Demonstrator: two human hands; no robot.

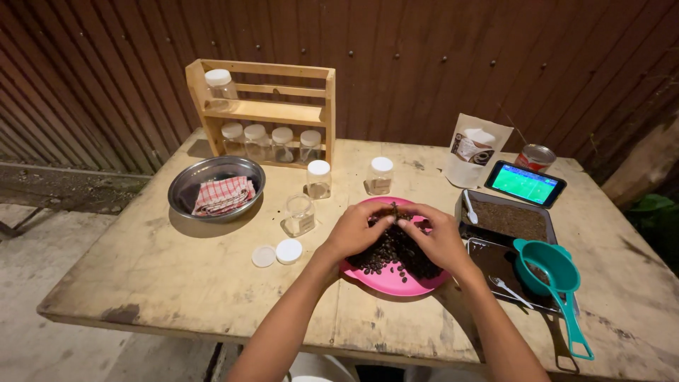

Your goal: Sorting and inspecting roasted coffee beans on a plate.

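On worn wooden desk (177, 283), dark beans (396, 251) are pinched by left hand (356, 230) and right hand (440, 237) fingers, directly beneath on pink plate (396, 283).

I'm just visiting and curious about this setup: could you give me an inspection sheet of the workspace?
Surface: worn wooden table, stained.
Job's things: round pink plastic plate heaped with dark coffee beans.
Clutter: steel bowl holding checked cloth; wooden rack of lidded jars; open glass jar; two white lids; metal trays; teal strainer; white pouch; tin can; lit phone.
Hands: left hand and right hand both pinching beans.
Cables: nothing seen.
Surroundings: brown corrugated wall; concrete floor.
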